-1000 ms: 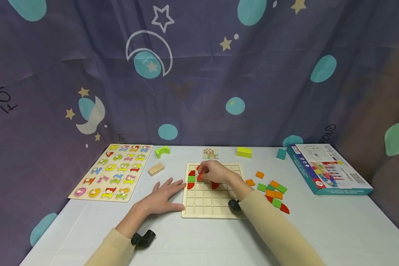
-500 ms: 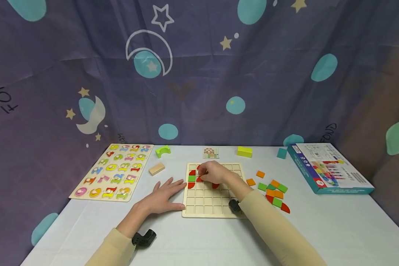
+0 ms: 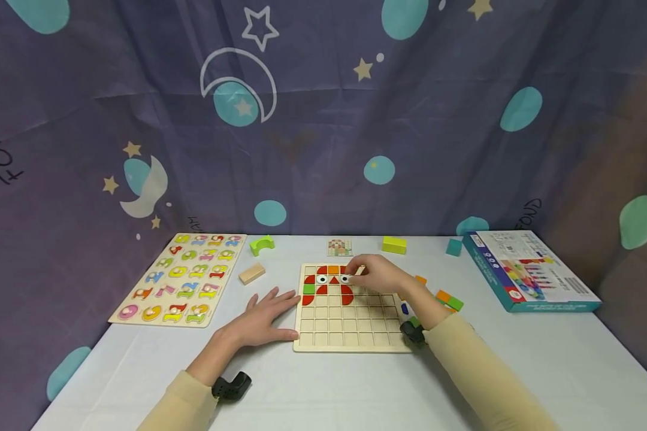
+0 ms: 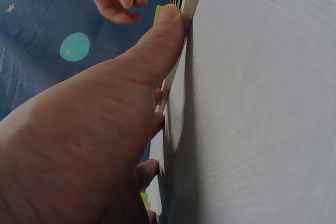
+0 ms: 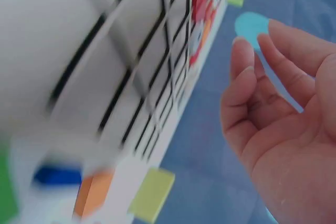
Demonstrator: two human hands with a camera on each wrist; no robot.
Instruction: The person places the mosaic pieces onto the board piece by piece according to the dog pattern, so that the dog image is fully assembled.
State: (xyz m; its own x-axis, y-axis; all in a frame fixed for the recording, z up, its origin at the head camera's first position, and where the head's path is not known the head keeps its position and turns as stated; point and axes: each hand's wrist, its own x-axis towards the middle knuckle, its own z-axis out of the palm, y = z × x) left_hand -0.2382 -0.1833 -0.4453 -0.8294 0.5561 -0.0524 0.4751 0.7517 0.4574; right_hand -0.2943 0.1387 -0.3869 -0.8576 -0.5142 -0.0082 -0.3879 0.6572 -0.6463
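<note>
A wooden grid board (image 3: 350,329) lies at the table's middle. In its upper left cells sit red quarter-circle tiles (image 3: 347,299), a green square tile (image 3: 309,289), an orange square tile (image 3: 332,270) and white eye tiles (image 3: 322,279). My left hand (image 3: 264,320) is spread flat, its thumb and fingertips against the board's left edge; the left wrist view shows the thumb (image 4: 165,35) on the rim. My right hand (image 3: 380,274) hovers over the board's upper right part. In the right wrist view its loosely bent fingers (image 5: 244,85) hold nothing.
Loose orange and green tiles (image 3: 449,300) lie right of the board, partly behind the right arm. Around it stand a number puzzle (image 3: 207,284), a wooden block (image 3: 252,274), a green arch (image 3: 262,244), a pattern card (image 3: 339,248), a yellow block (image 3: 394,245), a teal block (image 3: 454,247) and a game box (image 3: 552,305).
My right hand has moved right, away from the red tiles it was fingering, uncovering the eye tiles, the orange square and a red triangle. My left hand stays at the board's edge.
</note>
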